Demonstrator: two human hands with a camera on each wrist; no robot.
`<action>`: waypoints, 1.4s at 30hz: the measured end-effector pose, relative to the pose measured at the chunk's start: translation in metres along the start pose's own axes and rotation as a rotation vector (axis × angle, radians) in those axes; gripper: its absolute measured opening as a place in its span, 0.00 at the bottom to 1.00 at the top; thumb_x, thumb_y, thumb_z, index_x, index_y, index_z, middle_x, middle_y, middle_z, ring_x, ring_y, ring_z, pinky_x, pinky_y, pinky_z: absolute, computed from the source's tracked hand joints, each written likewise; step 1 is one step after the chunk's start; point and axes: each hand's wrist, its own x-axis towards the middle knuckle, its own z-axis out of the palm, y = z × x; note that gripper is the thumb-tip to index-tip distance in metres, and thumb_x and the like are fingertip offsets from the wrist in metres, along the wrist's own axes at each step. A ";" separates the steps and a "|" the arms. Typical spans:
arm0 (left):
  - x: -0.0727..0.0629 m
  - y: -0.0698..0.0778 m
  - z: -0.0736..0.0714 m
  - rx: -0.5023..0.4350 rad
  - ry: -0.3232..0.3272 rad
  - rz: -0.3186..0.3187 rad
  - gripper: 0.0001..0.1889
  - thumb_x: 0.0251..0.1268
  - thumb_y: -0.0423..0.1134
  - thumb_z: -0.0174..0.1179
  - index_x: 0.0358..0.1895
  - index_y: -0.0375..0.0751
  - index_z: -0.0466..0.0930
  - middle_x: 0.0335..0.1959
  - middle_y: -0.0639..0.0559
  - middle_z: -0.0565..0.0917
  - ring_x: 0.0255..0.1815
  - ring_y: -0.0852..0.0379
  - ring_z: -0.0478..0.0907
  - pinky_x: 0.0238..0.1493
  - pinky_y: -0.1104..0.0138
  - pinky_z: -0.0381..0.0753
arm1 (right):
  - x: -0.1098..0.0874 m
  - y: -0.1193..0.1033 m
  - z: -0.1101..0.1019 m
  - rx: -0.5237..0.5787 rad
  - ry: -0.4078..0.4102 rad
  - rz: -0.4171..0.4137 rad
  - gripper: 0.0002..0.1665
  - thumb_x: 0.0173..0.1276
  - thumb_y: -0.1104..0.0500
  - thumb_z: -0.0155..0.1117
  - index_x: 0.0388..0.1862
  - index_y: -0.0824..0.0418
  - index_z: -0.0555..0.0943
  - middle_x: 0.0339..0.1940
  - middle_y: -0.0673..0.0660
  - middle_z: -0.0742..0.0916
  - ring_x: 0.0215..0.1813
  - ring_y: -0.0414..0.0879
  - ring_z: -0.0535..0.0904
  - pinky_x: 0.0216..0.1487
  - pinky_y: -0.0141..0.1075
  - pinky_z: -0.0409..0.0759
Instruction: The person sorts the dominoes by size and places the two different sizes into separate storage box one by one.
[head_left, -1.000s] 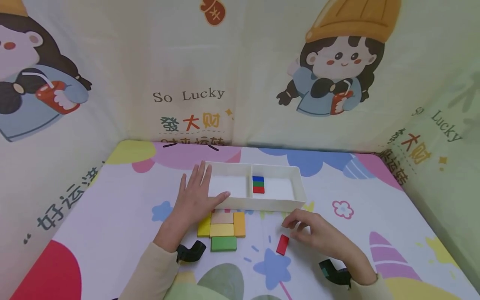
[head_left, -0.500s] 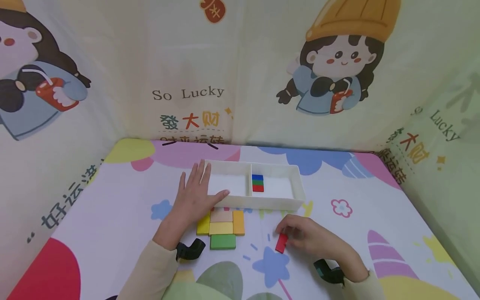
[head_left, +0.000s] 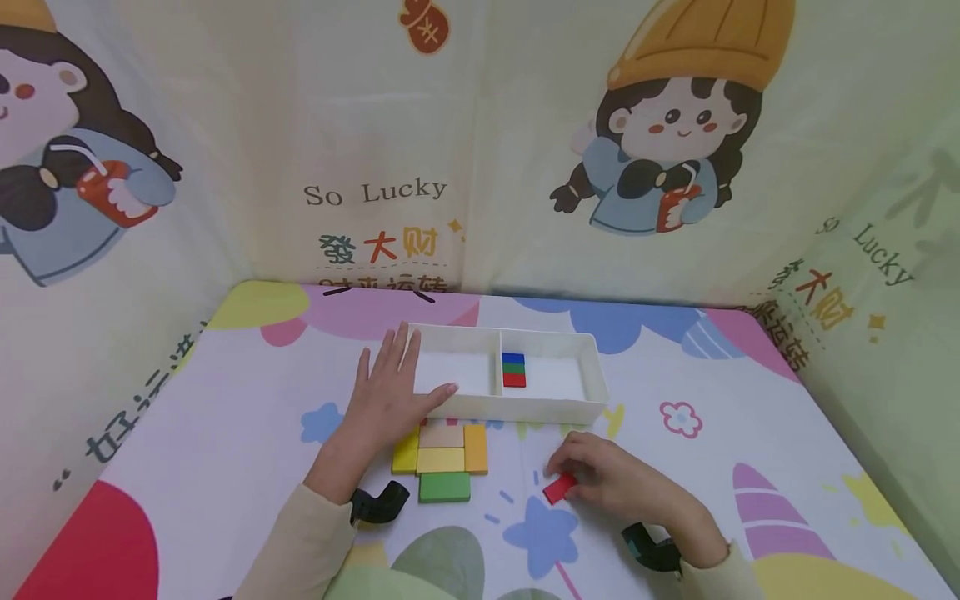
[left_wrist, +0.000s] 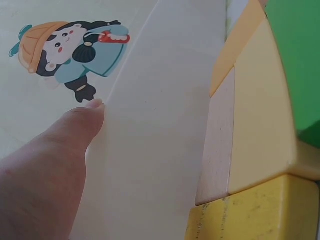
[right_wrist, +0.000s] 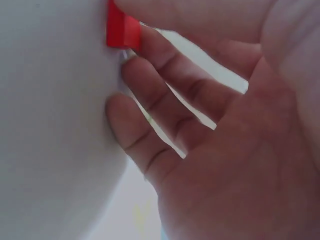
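On the left side of the table [head_left: 247, 433], a left hand [head_left: 386, 400] with straight fingers spread apart, holding nothing, laid over the left end of a white box [head_left: 551, 409]. Just below, a patch of flat blocks: first a yellow block [head_left: 405, 456], then a pinkish block [head_left: 442, 436] next to a pale yellow block [head_left: 441, 460], with a green block [head_left: 445, 487] on the near side, then an orange block [head_left: 476, 450]. Next, in the right part of the box, close by the middle wall [head_left: 498, 367], a blue piece [head_left: 513, 358], a green piece [head_left: 513, 369] and a red piece [head_left: 514, 380], all in a neat row.

Farther right, by the printed blue star [head_left: 542, 537], a small red block [head_left: 553, 492], pinched by the thumb and fingers of the right hand [head_left: 618, 479], with the other fingers bent a little. Looks light, hard and smooth. Probably won't squash or break, but might slip or turn if held just by one tip. Best to hold across the long sides, near the middle.

Hard to see: the box's left end and a bit of the yellow block, both behind the left hand. Also one end of the red block, under the thumb and cut off at the top of the right wrist view. Cannot tell if touching the table or lifted a tiny bit.
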 end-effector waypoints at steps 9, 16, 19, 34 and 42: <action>-0.002 -0.001 0.002 0.005 -0.001 0.005 0.54 0.63 0.71 0.52 0.81 0.41 0.40 0.83 0.44 0.39 0.83 0.41 0.35 0.78 0.38 0.34 | 0.002 -0.002 0.005 -0.027 0.056 0.023 0.15 0.63 0.61 0.72 0.46 0.47 0.82 0.43 0.43 0.80 0.46 0.39 0.74 0.50 0.30 0.81; -0.001 -0.001 0.000 0.008 0.013 0.000 0.54 0.62 0.71 0.53 0.81 0.41 0.41 0.83 0.44 0.39 0.83 0.41 0.36 0.78 0.38 0.34 | 0.005 -0.007 0.007 -0.038 0.077 0.006 0.15 0.62 0.64 0.71 0.45 0.47 0.82 0.42 0.43 0.81 0.46 0.39 0.75 0.49 0.30 0.82; -0.002 -0.001 0.000 0.001 0.006 -0.001 0.54 0.62 0.71 0.53 0.81 0.41 0.41 0.83 0.44 0.39 0.83 0.41 0.35 0.78 0.37 0.34 | 0.005 -0.007 0.008 -0.024 0.080 0.013 0.15 0.62 0.63 0.72 0.45 0.47 0.82 0.41 0.43 0.81 0.45 0.40 0.75 0.47 0.29 0.81; -0.004 0.000 -0.001 0.007 0.002 -0.007 0.54 0.62 0.70 0.54 0.80 0.41 0.40 0.83 0.44 0.39 0.83 0.41 0.36 0.78 0.37 0.34 | 0.006 -0.006 0.006 -0.031 0.190 -0.051 0.16 0.60 0.64 0.73 0.43 0.49 0.82 0.39 0.42 0.83 0.38 0.35 0.76 0.41 0.30 0.81; -0.004 -0.002 -0.001 0.000 0.015 0.004 0.54 0.63 0.70 0.53 0.80 0.41 0.41 0.83 0.43 0.39 0.83 0.41 0.36 0.78 0.37 0.35 | 0.008 -0.009 -0.002 -0.056 0.316 -0.206 0.19 0.57 0.71 0.73 0.43 0.52 0.81 0.38 0.44 0.84 0.39 0.38 0.79 0.39 0.32 0.83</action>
